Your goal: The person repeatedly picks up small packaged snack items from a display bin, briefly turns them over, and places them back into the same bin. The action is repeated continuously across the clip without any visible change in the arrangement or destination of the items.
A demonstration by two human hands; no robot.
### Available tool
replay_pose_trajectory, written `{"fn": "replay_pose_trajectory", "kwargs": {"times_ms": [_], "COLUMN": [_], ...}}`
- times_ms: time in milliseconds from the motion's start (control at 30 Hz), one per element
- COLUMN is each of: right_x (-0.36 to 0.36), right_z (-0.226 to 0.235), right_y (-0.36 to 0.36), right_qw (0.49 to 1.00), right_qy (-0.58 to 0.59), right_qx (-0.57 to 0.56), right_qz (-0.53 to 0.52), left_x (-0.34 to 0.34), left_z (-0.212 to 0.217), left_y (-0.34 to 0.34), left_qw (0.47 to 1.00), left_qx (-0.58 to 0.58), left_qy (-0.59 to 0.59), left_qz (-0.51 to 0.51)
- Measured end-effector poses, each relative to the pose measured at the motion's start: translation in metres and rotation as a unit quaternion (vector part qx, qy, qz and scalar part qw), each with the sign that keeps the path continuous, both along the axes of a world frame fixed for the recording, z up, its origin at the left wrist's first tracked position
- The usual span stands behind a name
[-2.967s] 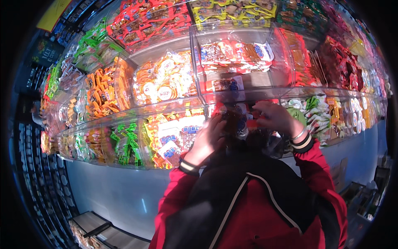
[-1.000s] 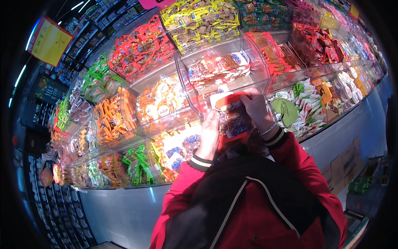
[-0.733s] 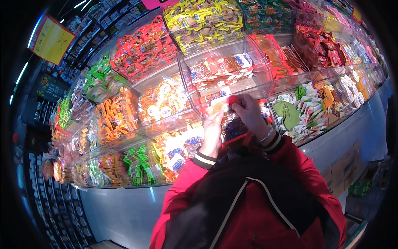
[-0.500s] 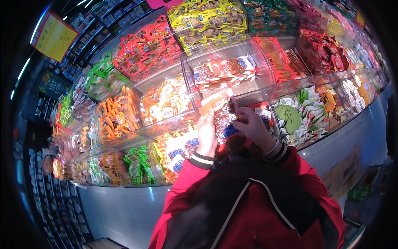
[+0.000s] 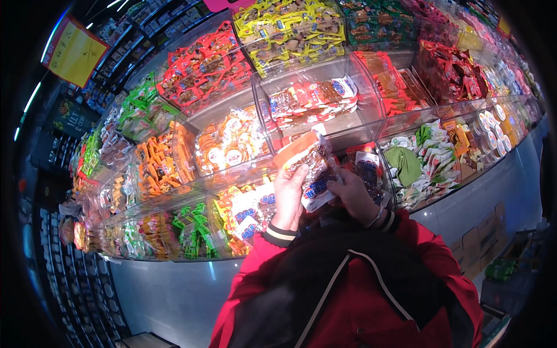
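Between my two hands is a snack packet (image 5: 316, 165), a flat pouch with an orange-red end, a clear middle showing brown contents and a blue-and-white label. My left hand (image 5: 289, 194) grips its left side, thumb on top. On its lower right edge, my right hand (image 5: 354, 196) closes with thumb and bent fingers. The packet is held tilted above the front row of bins. Similar packets (image 5: 316, 101) lie stacked in the clear bin (image 5: 362, 124) just beyond. More packets with blue-and-white labels (image 5: 246, 211) fill the front bin by my left wrist.
Clear-walled bins of wrapped snacks rise in tiers: orange packets (image 5: 158, 159) to the left, yellow ones (image 5: 290, 35) at the back, a green round item (image 5: 403, 165) among white packets at right. A yellow sign (image 5: 77, 52) hangs upper left. The pale counter front (image 5: 168, 301) lies below.
The packet has turned and tilted in my hands, so its orange-red end and blue label show more fully. My hands have shifted slightly lower on it.
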State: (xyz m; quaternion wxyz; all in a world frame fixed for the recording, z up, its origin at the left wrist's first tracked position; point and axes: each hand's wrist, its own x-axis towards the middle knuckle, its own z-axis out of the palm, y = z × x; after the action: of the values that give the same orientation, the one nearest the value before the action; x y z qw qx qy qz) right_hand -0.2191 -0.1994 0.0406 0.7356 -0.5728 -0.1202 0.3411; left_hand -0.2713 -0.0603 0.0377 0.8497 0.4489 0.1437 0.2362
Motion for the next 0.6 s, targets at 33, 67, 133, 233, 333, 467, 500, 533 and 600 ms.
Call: {"fn": "replay_pose_trajectory", "kwargs": {"times_ms": [33, 67, 133, 233, 333, 467, 500, 533, 600], "right_x": [-0.001, -0.002, 0.001, 0.002, 0.006, 0.006, 0.004, 0.0, -0.003], "right_z": [0.001, 0.002, -0.018, -0.018, -0.012, -0.009, -0.008, -0.006, -0.001], "right_y": [0.0, -0.001, 0.0, -0.006, -0.005, 0.003, 0.005, 0.007, 0.006], "right_qw": [1.0, 1.0, 0.99, 0.937, 0.918, 0.986, 0.989, 0.991, 0.991], "right_qy": [0.003, 0.007, -0.118, -0.314, -0.375, -0.092, -0.097, -0.101, -0.126], "right_qx": [0.004, 0.009, -0.063, -0.15, -0.13, 0.127, 0.103, 0.081, 0.047], "right_qz": [0.004, 0.008, 0.041, 0.038, -0.016, 0.061, 0.048, 0.035, 0.024], "left_x": [-0.003, -0.004, -0.008, -0.014, -0.024, -0.031, -0.03, -0.028, -0.024], "left_z": [0.002, 0.002, 0.004, 0.006, 0.016, 0.026, 0.011, 0.012, 0.022], "left_y": [-0.002, -0.003, -0.003, 0.0, 0.005, -0.003, -0.01, -0.016, -0.017], "left_qw": [1.0, 1.0, 1.0, 0.999, 0.997, 0.997, 0.998, 0.997, 0.998], "left_qx": [0.003, 0.003, 0.003, -0.01, 0.038, 0.046, 0.059, 0.06, 0.047], "left_qy": [0.001, 0.005, 0.01, -0.018, -0.01, 0.037, 0.015, 0.031, 0.028], "left_qz": [0.005, 0.013, 0.03, 0.03, 0.061, -0.043, -0.034, -0.031, -0.035]}}
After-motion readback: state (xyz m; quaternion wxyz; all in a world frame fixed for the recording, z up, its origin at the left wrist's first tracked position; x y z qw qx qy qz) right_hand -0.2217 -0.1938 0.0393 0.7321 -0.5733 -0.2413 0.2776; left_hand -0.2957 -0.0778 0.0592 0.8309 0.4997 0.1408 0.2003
